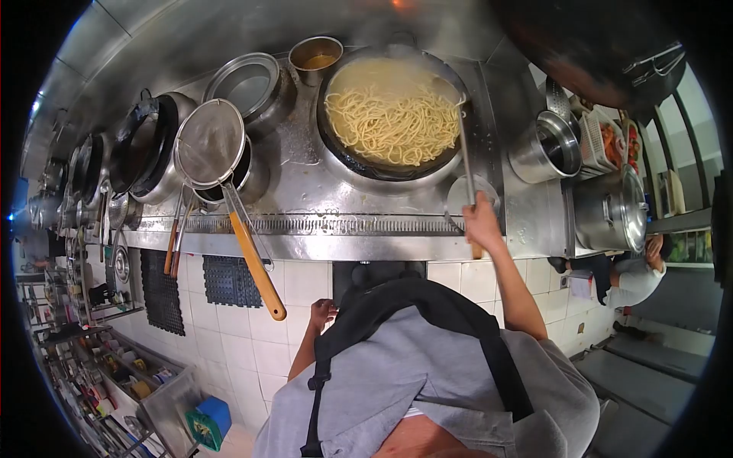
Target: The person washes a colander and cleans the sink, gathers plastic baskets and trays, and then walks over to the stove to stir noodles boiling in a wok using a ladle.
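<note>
Yellow noodles point(393, 126) lie in cloudy, steaming liquid in a large dark wok point(330, 145) on the steel range. My right hand point(481, 220) is closed round the handle of a long metal utensil point(465, 145), whose far end reaches the wok's right rim. Beneath that hand, a round pale lid or plate point(463, 197) rests on the range. My left hand point(324, 311) hangs low beside my body, its fingers curled; whether it holds anything is too small to make out.
A round strainer point(210, 143) with a yellow handle overhangs the range's front edge. Pots and woks stand at left, a small pot of brown liquid point(316, 61) behind. Metal containers point(546, 149) and a lidded pot point(611, 214) stand right. Another person point(637, 278) sits at far right.
</note>
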The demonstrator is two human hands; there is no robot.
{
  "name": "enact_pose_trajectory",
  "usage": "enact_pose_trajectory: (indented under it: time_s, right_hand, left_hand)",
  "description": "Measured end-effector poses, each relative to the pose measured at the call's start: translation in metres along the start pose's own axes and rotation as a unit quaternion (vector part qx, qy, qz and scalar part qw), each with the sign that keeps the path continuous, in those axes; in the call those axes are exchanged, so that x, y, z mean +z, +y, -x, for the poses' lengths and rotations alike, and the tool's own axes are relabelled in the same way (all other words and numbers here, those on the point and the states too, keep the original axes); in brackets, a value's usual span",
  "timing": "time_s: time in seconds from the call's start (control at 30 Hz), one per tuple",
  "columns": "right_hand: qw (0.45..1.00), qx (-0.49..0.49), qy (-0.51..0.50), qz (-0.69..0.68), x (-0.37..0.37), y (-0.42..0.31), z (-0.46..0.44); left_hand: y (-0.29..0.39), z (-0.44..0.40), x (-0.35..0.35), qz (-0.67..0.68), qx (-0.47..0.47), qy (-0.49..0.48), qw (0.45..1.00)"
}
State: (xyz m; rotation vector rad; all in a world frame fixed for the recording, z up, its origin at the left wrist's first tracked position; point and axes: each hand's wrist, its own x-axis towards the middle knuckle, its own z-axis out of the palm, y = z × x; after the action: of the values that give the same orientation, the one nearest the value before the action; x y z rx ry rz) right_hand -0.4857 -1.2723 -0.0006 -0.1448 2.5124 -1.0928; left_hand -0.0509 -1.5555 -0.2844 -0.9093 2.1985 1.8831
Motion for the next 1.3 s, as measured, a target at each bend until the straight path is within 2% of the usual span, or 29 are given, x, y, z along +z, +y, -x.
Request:
enact_pose_trajectory:
  time_s: [0.03, 0.1, 0.17, 0.23, 0.27, 0.3, 0.43, 0.53, 0.63, 0.73, 0.83, 1.1, 1.3]
  right_hand:
    - [0.991, 0.048, -0.044, -0.114, 0.017, -0.01, 0.006]
    - [0.927, 0.122, -0.128, -0.33, 0.036, -0.036, 0.017]
    - [0.81, 0.167, -0.203, -0.524, 0.028, -0.076, 0.03]
    - [0.701, 0.189, -0.273, -0.631, 0.013, -0.076, 0.02]
    - [0.638, 0.199, -0.305, -0.678, 0.008, -0.077, 0.017]
    - [0.631, 0.19, -0.299, -0.69, 0.004, -0.084, 0.024]
    - [0.66, 0.193, -0.286, -0.667, -0.004, -0.102, 0.047]
    - [0.695, 0.193, -0.268, -0.638, -0.006, -0.114, 0.062]
    - [0.715, 0.188, -0.265, -0.619, -0.007, -0.121, 0.072]
    - [0.727, 0.187, -0.27, -0.603, -0.01, -0.127, 0.079]
    - [0.748, 0.187, -0.264, -0.58, -0.01, -0.135, 0.089]
    - [0.808, 0.151, -0.254, -0.509, 0.005, -0.146, 0.081]
    - [0.888, 0.1, -0.239, -0.379, 0.04, -0.132, 0.031]
  left_hand:
    - [-0.002, -0.002, 0.0, 0.001, 0.003, -0.002, 1.0]
    - [-0.013, -0.01, 0.0, -0.01, 0.005, -0.009, 1.0]
    - [-0.013, -0.016, 0.001, 0.042, -0.075, -0.007, 0.996]
    - [-0.001, -0.022, 0.004, 0.166, -0.231, 0.009, 0.958]
    - [0.002, -0.021, 0.004, 0.13, -0.197, 0.003, 0.972]
    - [0.001, -0.02, 0.004, 0.092, -0.162, -0.002, 0.983]
    - [-0.005, -0.013, 0.003, 0.041, -0.064, -0.011, 0.997]
    - [0.013, -0.011, 0.002, 0.122, -0.211, 0.005, 0.97]
    - [0.007, -0.008, 0.004, 0.065, -0.135, -0.006, 0.989]
    - [0.013, -0.012, 0.004, 0.115, -0.189, -0.002, 0.975]
    - [0.022, -0.024, 0.005, 0.16, -0.288, 0.019, 0.944]
    - [0.019, -0.04, 0.007, 0.175, -0.272, 0.009, 0.946]
    - [0.009, -0.045, 0.016, 0.182, -0.273, 0.008, 0.945]
